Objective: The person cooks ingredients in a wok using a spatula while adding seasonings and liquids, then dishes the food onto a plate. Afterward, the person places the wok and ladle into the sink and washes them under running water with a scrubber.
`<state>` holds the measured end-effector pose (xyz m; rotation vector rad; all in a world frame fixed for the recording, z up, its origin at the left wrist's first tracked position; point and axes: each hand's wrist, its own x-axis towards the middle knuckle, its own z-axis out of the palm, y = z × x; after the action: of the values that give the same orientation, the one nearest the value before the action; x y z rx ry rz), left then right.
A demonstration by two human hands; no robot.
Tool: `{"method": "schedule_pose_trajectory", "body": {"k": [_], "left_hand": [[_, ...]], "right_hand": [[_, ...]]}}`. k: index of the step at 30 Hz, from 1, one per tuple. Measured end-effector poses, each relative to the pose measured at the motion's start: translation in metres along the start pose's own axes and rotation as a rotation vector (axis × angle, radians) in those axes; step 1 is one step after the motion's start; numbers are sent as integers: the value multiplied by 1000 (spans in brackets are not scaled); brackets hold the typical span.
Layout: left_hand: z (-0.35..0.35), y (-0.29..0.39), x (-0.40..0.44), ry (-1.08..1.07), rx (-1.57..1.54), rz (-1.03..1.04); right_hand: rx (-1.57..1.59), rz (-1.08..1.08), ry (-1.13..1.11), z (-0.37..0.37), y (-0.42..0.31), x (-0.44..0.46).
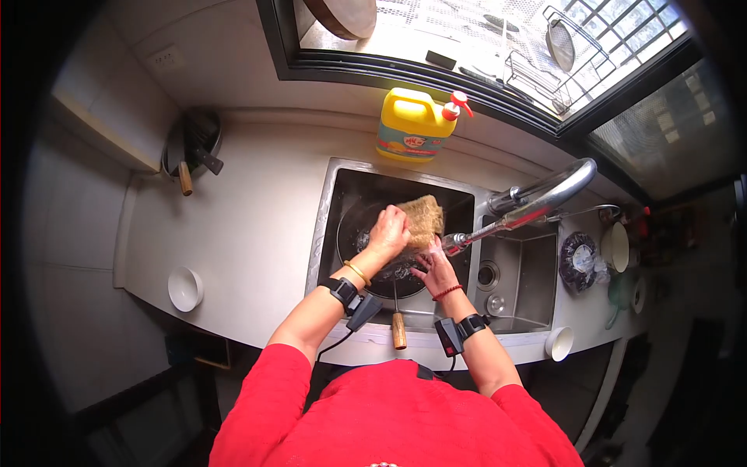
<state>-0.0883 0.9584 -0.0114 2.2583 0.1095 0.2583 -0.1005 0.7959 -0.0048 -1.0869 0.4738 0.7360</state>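
Note:
A tan, rough-textured cloth (422, 221) is held over the left sink basin (334, 191). My left hand (390, 232) is closed on the cloth's left side. Below its lower right corner is my right hand (436, 268), fingers apart, close beside the tap's spout (454, 244); whether it touches the cloth is unclear. Under both hands lies a dark round pan (350, 226) with water in it, partly hidden by my hands and forearms. A wooden handle (399, 331) points toward me over the sink's front edge.
Behind the sink stands a yellow jug (414, 128) with a red pump. White bowls (185, 289) (559, 343) sit near the counter's front edge. A knife and dark pan (194, 140) are at the left. The curved faucet (548, 194) rises at the right, near a bagged dark item (579, 261).

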Motion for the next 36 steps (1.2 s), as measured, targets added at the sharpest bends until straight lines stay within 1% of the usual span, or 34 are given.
{"method": "schedule_pose_trajectory", "body": {"k": [1,2,4,5,6,8,10,12,14,15,18,19,22,23,25,30,31,34,35,36], "left_hand": [[23,7,-9,-74,-45,2],[35,13,-16,-149,-87,2],[43,13,-31,-99,-240,-62],[36,20,-34,-73,-309,-89],[23,25,-44,-82,-402,-162],[12,5,-75,-135,-221,-276],[-7,-1,-109,-428,-58,-504],[-8,0,-143,-655,54,-594],[8,8,-168,-593,75,-607],[16,12,-172,-520,4,-678],[18,23,-168,-677,-240,-872],[16,33,-168,-616,-215,-881],[10,63,-160,-769,94,-801],[16,70,-164,-696,180,-771],[38,65,-165,-669,194,-768],[54,94,-148,-695,222,-821],[58,89,-143,-755,133,-876],[53,74,-151,-648,116,-992],[38,70,-151,-598,25,-985],[24,72,-161,-408,-266,-1115]], "right_hand": [[79,-3,-62,-12,3,12],[177,-8,-200,-17,0,16],[51,-122,-137,-35,1,19],[64,-97,39,-38,-4,19],[44,-87,42,-44,-10,15],[130,-170,15,-65,-9,26],[95,-221,66,-93,-6,35],[144,-208,144,-89,-17,17],[145,-214,156,-96,-19,19],[146,-217,140,-98,-18,20],[126,-222,97,-101,-17,28],[107,-220,84,-98,-19,28],[84,-182,85,-87,-19,29],[79,-164,70,-84,-19,31],[62,-155,-1,-84,-17,37],[40,-138,-24,-75,-12,47],[34,-141,-36,-77,-12,47],[43,-138,-41,-86,-17,39],[51,-141,-41,-88,-20,37],[36,-142,-58,-94,-22,37]]}}
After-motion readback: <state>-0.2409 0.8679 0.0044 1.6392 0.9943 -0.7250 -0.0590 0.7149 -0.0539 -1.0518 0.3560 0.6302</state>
